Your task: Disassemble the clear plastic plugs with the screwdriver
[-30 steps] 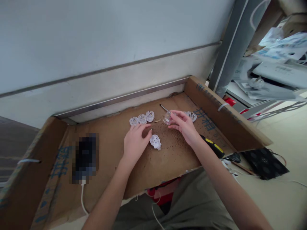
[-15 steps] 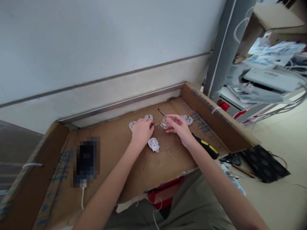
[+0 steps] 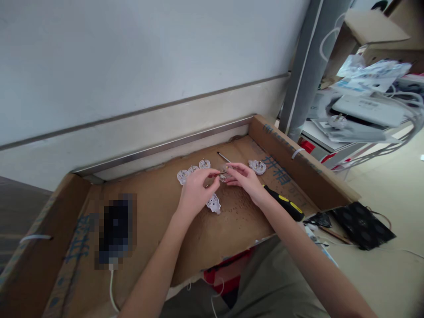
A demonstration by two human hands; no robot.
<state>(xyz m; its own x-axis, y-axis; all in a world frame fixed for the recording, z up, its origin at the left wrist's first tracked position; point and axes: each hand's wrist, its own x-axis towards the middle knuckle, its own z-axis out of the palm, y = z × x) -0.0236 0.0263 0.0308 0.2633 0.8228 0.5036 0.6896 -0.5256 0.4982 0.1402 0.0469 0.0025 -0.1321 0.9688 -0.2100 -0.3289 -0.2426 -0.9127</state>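
Clear plug part (image 3: 222, 178): where's it at?

Mid cardboard tray (image 3: 145, 207), in fingertips of R hand (image 3: 244, 179).

& L hand (image 3: 196, 191)?

Pinching a small brass-ish pin (image 3: 220, 173) right by it. Can't tell if they touch, too small & blurry.

Rest?

White plug half (image 3: 214, 205) just on near side of L hand, partly hidden. 3 plug pieces (image 3: 193, 169) in a row, far left of it; 1 more plug piece (image 3: 257, 167) on right. Screwdriver (image 3: 286, 205) beside R forearm, tip poking out far side of R hand.
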